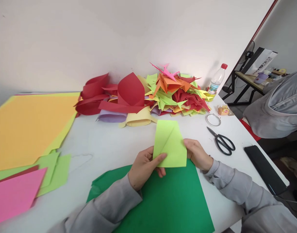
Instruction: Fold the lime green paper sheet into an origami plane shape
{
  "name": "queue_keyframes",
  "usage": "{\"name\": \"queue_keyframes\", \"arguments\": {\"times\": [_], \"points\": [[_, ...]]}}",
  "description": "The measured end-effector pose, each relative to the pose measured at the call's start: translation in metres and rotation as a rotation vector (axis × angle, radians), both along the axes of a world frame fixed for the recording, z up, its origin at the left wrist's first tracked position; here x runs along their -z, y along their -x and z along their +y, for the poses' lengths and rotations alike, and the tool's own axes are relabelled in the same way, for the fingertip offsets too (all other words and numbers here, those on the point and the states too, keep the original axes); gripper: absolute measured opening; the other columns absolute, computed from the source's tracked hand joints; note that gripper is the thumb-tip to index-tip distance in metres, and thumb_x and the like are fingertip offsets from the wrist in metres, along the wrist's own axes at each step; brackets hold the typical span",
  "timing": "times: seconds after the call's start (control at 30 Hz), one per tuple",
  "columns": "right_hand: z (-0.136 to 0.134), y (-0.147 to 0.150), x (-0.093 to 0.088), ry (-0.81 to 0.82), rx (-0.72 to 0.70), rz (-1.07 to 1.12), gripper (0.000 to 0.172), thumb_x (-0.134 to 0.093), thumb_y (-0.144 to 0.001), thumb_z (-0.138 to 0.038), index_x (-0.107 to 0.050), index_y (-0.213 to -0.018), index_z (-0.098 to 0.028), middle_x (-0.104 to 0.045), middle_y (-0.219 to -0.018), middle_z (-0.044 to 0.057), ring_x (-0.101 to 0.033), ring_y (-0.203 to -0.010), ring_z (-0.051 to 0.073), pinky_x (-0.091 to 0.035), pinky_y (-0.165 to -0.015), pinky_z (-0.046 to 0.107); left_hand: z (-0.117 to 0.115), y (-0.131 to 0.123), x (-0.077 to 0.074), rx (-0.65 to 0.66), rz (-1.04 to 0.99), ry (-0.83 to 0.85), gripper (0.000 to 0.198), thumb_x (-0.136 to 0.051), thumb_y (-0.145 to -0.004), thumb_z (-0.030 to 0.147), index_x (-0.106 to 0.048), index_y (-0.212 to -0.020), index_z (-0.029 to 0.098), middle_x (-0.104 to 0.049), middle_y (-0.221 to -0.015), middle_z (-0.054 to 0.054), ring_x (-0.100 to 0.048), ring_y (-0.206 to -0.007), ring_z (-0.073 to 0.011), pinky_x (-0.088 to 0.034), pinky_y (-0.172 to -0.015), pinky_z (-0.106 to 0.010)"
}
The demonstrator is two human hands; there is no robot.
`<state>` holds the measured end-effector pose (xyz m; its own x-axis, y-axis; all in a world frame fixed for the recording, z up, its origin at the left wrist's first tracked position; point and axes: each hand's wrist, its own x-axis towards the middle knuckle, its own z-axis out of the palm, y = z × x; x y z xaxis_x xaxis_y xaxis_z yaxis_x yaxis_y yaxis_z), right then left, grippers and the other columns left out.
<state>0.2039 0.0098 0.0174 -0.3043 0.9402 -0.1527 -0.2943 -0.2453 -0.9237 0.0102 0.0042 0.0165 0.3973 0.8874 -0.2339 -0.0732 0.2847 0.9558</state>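
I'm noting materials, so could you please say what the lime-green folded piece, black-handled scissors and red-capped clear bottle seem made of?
Lime-green folded piece: apparently matte paper, crisply creased, without shine. Black-handled scissors: probably dark metal, at least the thin, pointed blades. Red-capped clear bottle: likely smooth plastic, being transparent.

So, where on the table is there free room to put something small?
Bare patches: between the orange sheet and the left hand, in front of the paper rings; and between the pink sheet and the dark green sheet. Crowded: the back, with the paper pile; the right holds scissors and a black device.
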Motion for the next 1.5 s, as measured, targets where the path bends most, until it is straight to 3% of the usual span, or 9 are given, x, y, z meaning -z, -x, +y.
{"name": "queue_keyframes", "arguments": {"times": [0.07,0.13,0.67,0.9,1.1,1.23,1.37,1.5], "points": [[-0.002,-0.002,-0.002,0.07,-0.153,-0.094,0.042,-0.069,-0.071,-0.056,-0.064,-0.073,-0.015,-0.066,-0.059,0.001,-0.059,-0.044,0.013,-0.048,-0.044,0.025,0.001,0.0,0.0,-0.089,0.0,-0.008,0.045,-0.073,-0.068,0.051,-0.055,-0.086,0.015,-0.062,-0.045,0.003,-0.059,-0.038,-0.0147,-0.049,-0.038,-0.023],[-0.002,-0.004,-0.004,0.112,-0.213,-0.173,0.045,-0.071,-0.067,-0.058,-0.062,-0.07,-0.014,-0.067,-0.058,0.003,-0.059,-0.04,0.013,-0.046,-0.039,0.023,0.001,0.0,0.0,-0.135,0.018,-0.02,0.046,-0.074,-0.068,0.051,-0.055,-0.088,0.014,-0.062,-0.045,0.002,-0.059,-0.039,-0.0152,-0.05,-0.039,-0.023],[0.003,-0.004,-0.002,0.163,-0.205,-0.274,0.055,-0.072,-0.06,-0.066,-0.052,-0.065,-0.015,-0.063,-0.048,0.0,-0.056,-0.034,0.01,-0.044,-0.032,0.017,0.001,-0.001,0.001,-0.215,0.07,-0.03,0.044,-0.072,-0.07,0.047,-0.056,-0.092,0.013,-0.063,-0.044,0.0,-0.06,-0.039,-0.0166,-0.052,-0.04,-0.024],[0.002,-0.004,-0.003,0.142,-0.182,-0.249,0.048,-0.079,-0.058,-0.055,-0.054,-0.063,-0.014,-0.065,-0.05,0.0,-0.058,-0.036,0.011,-0.045,-0.033,0.018,0.002,0.0,0.004,-0.228,0.052,-0.032,0.044,-0.072,-0.069,0.047,-0.056,-0.091,0.013,-0.062,-0.044,0.0,-0.059,-0.039,-0.0161,-0.051,-0.039,-0.024],[-0.003,-0.003,0.002,-0.004,-0.111,-0.308,0.043,-0.081,-0.058,-0.05,-0.055,-0.063,-0.015,-0.064,-0.053,-0.001,-0.058,-0.038,0.01,-0.043,-0.035,0.018,0.003,0.0,0.006,-0.238,-0.005,-0.028,0.045,-0.075,-0.068,0.046,-0.056,-0.093,0.013,-0.065,-0.052,0.001,-0.06,-0.041,-0.0158,-0.053,-0.041,-0.025],[-0.007,-0.002,0.003,-0.169,-0.037,-0.379,0.044,-0.073,-0.067,-0.056,-0.053,-0.061,-0.017,-0.06,-0.049,-0.003,-0.056,-0.038,0.009,-0.042,-0.037,0.018,0.003,0.001,0.005,-0.221,-0.035,-0.031,0.048,-0.076,-0.067,0.046,-0.056,-0.096,0.014,-0.069,-0.066,-0.001,-0.062,-0.043,-0.0147,-0.054,-0.042,-0.026],[-0.01,-0.001,-0.001,-0.239,0.014,-0.378,0.045,-0.059,-0.078,-0.061,-0.059,-0.07,-0.017,-0.057,-0.046,-0.004,-0.056,-0.039,0.01,-0.043,-0.04,0.019,0.004,0.001,0.005,-0.181,-0.021,-0.042,0.048,-0.076,-0.068,0.046,-0.058,-0.098,0.013,-0.07,-0.072,-0.002,-0.062,-0.045,-0.0142,-0.055,-0.044,-0.026],[-0.015,0.002,-0.003,-0.306,0.091,-0.461,0.046,-0.057,-0.081,-0.06,-0.059,-0.065,-0.017,-0.055,-0.043,-0.004,-0.055,-0.036,0.01,-0.039,-0.035,0.018,0.004,0.001,0.007,-0.177,-0.012,-0.035,0.048,-0.076,-0.067,0.047,-0.061,-0.098,0.013,-0.072,-0.079,-0.004,-0.064,-0.051,-0.0151,-0.058,-0.049,-0.029]]}}
